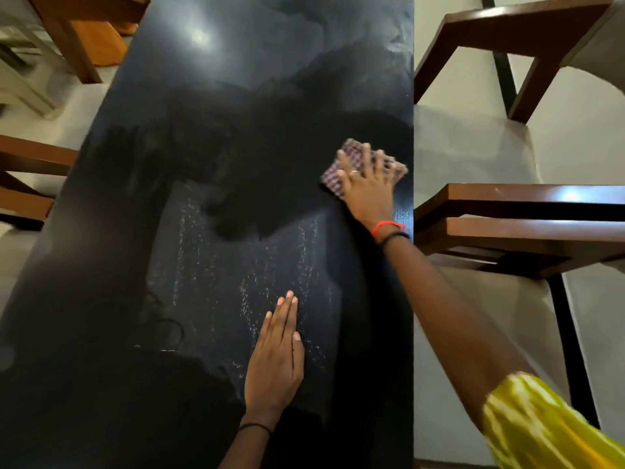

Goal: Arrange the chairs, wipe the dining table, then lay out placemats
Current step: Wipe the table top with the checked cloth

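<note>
A long black glossy dining table (220, 137) runs away from me. My right hand (367, 186) lies flat with spread fingers on a folded checked cloth (333, 176), pressing it onto the tabletop near the right edge. My left hand (275, 358) rests palm down with straight fingers on the near part of the table, where pale streaks show. Two brown wooden chairs stand at the right side, one near (521, 228) and one far (514, 32). More wooden chairs stand at the left (30, 170) and at the far left corner (81, 32).
Pale floor tiles (473, 147) show between the right-hand chairs and the table edge. A glass-and-metal piece of furniture (23, 62) stands at the far left. A lamp reflection glares on the far tabletop (201, 37).
</note>
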